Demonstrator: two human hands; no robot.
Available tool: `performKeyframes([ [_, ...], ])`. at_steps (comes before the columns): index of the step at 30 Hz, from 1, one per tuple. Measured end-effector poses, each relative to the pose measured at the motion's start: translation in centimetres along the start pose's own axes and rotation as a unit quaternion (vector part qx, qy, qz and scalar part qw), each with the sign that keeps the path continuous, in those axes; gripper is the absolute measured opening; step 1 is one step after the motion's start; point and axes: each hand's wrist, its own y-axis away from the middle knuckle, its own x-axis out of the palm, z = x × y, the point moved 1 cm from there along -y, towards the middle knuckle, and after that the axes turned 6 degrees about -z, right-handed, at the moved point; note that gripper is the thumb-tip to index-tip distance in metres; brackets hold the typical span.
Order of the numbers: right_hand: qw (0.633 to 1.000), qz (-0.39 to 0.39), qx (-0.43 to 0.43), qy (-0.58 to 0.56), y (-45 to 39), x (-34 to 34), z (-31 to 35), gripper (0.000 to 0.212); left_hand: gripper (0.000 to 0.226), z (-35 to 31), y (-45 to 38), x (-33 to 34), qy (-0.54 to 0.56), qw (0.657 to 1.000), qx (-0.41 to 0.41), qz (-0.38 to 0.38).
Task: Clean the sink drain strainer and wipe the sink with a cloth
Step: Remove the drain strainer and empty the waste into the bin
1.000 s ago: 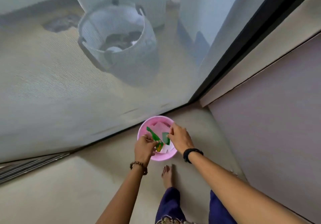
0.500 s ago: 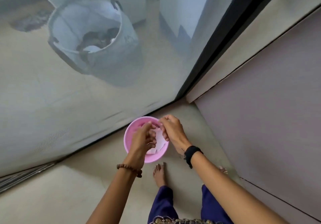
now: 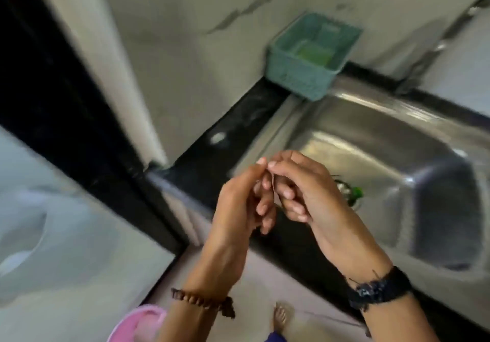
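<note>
My left hand (image 3: pixel 238 203) and my right hand (image 3: pixel 307 190) meet fingertip to fingertip in front of the steel sink (image 3: pixel 397 134). Between the fingers shows a thin curved edge (image 3: pixel 274 190). It looks like the drain strainer seen edge-on, though the blur makes this uncertain. Both hands pinch it. The sink's drain (image 3: pixel 351 194) lies just right of my right hand, with green and white scraps at it. No cloth is in view.
A teal basket (image 3: pixel 299 76) holding something green sits on the sink's far left corner. Black counter (image 3: pixel 225 140) runs along the sink's left side. The pink bin (image 3: pixel 138 323) stands on the floor at bottom left, and a bare foot (image 3: pixel 282 317) is beside it.
The view swung up from the pink bin on the floor to the sink. My hands rose from over the bin and are now joined in front of the sink.
</note>
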Motion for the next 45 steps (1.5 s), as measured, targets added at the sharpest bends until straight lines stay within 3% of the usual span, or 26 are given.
performKeyframes([
  [4, 0.987, -0.11, -0.067, 0.092, -3.0, -10.6, 2.5, 0.018, 0.035, 1.2, -7.0, 7.0, -0.207, 0.977, 0.012, 0.044],
  [8, 0.954, -0.177, -0.058, 0.235, -8.7, -20.9, -0.1, 0.01, 0.021, 5.8, -15.7, 11.2, -0.443, 0.894, 0.018, 0.062],
  [12, 0.91, -0.153, 0.043, 0.383, -14.3, -27.8, -6.9, 0.007, 0.007, 13.1, -23.2, 13.5, -0.597, 0.799, -0.011, 0.079],
  [14, 0.873, -0.135, 0.09, 0.46, -16.1, -29.3, -10.2, 0.012, 0.012, 16.5, -25.3, 13.9, -0.653, 0.751, -0.018, 0.093],
  [17, 0.831, -0.087, 0.091, 0.541, -18.6, -30.7, -14.2, 0.031, 0.022, 21.0, -27.3, 14.4, -0.728, 0.673, -0.013, 0.127],
  [20, 0.799, -0.045, 0.055, 0.597, -19.7, -30.9, -16.7, 0.029, 0.026, 24.0, -27.7, 14.3, -0.785, 0.596, -0.02, 0.166],
  [23, 0.776, -0.054, 0.012, 0.629, -19.9, -31.1, -17.7, 0.018, 0.029, 25.9, -27.5, 14.0, -0.808, 0.564, -0.029, 0.168],
  [27, 0.779, -0.044, 0.019, 0.625, -19.8, -31.4, -17.9, 0.017, 0.026, 27.1, -27.2, 14.0, -0.829, 0.534, -0.019, 0.164],
  [31, 0.796, -0.066, 0.034, 0.601, -19.1, -31.5, -17.2, 0.018, 0.03, 27.2, -26.6, 14.2, -0.826, 0.539, -0.026, 0.162],
  [35, 0.868, -0.139, 0.07, 0.471, -17.8, -31.2, -15.9, 0.015, 0.036, 25.1, -25.9, 14.1, -0.8, 0.583, -0.057, 0.13],
  [40, 0.926, -0.182, 0.049, 0.328, -15.8, -28.8, -12.3, 0.011, 0.03, 19.0, -24.4, 14.8, -0.722, 0.683, -0.087, 0.075],
  [45, 0.964, -0.171, -0.001, 0.205, -11.5, -22.4, -7.4, 0.013, 0.008, 10.4, -18.1, 13.0, -0.631, 0.774, -0.022, 0.04],
])
